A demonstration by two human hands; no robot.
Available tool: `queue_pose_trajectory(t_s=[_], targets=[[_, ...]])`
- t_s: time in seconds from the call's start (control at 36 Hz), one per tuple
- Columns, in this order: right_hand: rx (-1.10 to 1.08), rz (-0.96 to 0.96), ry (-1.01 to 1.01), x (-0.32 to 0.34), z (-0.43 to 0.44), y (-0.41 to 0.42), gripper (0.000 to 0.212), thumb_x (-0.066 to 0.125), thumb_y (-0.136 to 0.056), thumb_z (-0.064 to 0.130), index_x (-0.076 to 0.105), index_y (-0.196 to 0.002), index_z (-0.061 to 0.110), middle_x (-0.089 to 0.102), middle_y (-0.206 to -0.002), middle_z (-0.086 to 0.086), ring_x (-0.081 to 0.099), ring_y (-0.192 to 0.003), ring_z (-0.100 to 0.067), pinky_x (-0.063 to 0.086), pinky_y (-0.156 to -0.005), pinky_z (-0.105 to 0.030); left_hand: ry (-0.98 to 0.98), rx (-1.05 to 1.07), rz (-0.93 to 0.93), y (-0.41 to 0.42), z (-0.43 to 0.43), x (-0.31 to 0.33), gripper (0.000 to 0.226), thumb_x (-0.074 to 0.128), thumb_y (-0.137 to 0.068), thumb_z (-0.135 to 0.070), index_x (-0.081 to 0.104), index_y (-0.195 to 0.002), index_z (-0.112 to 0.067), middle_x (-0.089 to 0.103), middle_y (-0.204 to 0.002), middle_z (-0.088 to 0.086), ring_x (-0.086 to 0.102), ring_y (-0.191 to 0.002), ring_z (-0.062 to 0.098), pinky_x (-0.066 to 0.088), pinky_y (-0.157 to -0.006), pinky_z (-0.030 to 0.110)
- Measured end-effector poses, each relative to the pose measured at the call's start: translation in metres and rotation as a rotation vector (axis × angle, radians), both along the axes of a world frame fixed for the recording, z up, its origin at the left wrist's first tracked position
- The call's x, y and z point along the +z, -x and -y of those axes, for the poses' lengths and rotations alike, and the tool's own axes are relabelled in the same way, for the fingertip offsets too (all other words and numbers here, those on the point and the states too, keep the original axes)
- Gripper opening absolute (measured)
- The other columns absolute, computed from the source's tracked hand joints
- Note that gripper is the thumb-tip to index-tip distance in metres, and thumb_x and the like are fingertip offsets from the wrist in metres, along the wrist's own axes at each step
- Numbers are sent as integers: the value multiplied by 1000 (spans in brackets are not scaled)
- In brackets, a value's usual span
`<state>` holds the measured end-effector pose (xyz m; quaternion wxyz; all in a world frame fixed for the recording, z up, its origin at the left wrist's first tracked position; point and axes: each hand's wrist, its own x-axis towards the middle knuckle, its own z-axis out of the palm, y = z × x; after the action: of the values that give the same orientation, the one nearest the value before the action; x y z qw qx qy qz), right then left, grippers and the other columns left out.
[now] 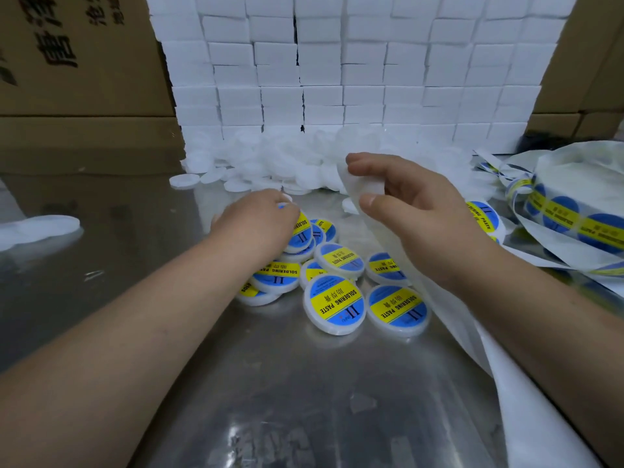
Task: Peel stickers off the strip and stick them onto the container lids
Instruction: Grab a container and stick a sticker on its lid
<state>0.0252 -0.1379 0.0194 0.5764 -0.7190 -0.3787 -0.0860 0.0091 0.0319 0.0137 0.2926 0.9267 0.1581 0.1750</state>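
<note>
Forearms fill the near corners, w/ bare steel bench (304,400) between them. Spent strip (472,332) trails down the R side toward the camera, prob. let run that way so empty backing keeps off the work area. Mid-bench sits a loose heap of labelled lids (334,304), blue/yellow stickers up. These look like finished pieces, dropped close by for speed.

Left hand (260,217) lies back-up on the heap's far edge, fingers bent down over a labelled lid. The fingers are hidden, so can't tell if it grips the lid or just presses the sticker flat. Right hand (415,204) is held up just beyond, thumb and forefinger pinching the strip's upper part, other fingers loosely curled. No sticker shows at the pinch, so likely the next one must be fed up.

Unpeeled stickers (560,217) wait on the coiled stock at far R, w/in reach. Behind the hands is a pile of blank lids (270,163), the supply, then a wall of white boxes (371,79) w/ cartons (67,62) either side.
</note>
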Motion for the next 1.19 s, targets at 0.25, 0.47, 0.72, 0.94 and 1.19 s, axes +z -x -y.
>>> queue_pose_trajectory(t_s=[0.25, 0.47, 0.72, 0.94, 1.19], targets=[[81, -2, -2, 3, 2, 3, 33, 53, -70, 22, 55, -98, 39, 51, -118, 27, 47, -116, 11, 38, -100, -16, 105, -160, 389, 10, 7, 5, 9, 49, -90, -40, 54, -97, -36, 63, -87, -17, 58, -80, -3, 44, -75, 16], [208, -83, -85, 6, 3, 6, 44, 53, -73, 13, 54, -115, 24, 62, -119, -8, 55, -116, -27, 44, -101, -35, 679, -546, 276, 27, 28, 14, 18, 39, -97, -26, 57, -100, -28, 71, -93, -2, 64, -95, 3, 43, -86, 18], [409, -272, -164, 6, 4, 8, 27, 49, -73, 9, 69, -90, 15, 71, -101, -4, 64, -105, -20, 50, -89, -30, 1129, -555, 308, 28, 27, 21, 16, 46, -91, -24, 55, -103, -18, 63, -108, 12, 62, -94, 23, 50, -83, 33], [534, -372, -127, 11, 6, 8, 25, 52, -73, 15, 76, -72, 11, 73, -79, -8, 70, -79, -19, 54, -68, -24, 1161, -605, 278, 31, 24, 22, 38, 55, -57, -39, 71, -84, -18, 71, -75, 0, 67, -68, 15, 54, -63, 26], [407, -473, -278, 16, 6, 8, 20, 62, -71, 30, 73, -64, 15, 68, -59, -3, 63, -48, -13, 47, -47, -15, 1205, -402, 368, 30, 26, 26, 37, 43, -91, -34, 57, -117, -12, 62, -119, 16, 59, -111, 33, 43, -99, 42]])
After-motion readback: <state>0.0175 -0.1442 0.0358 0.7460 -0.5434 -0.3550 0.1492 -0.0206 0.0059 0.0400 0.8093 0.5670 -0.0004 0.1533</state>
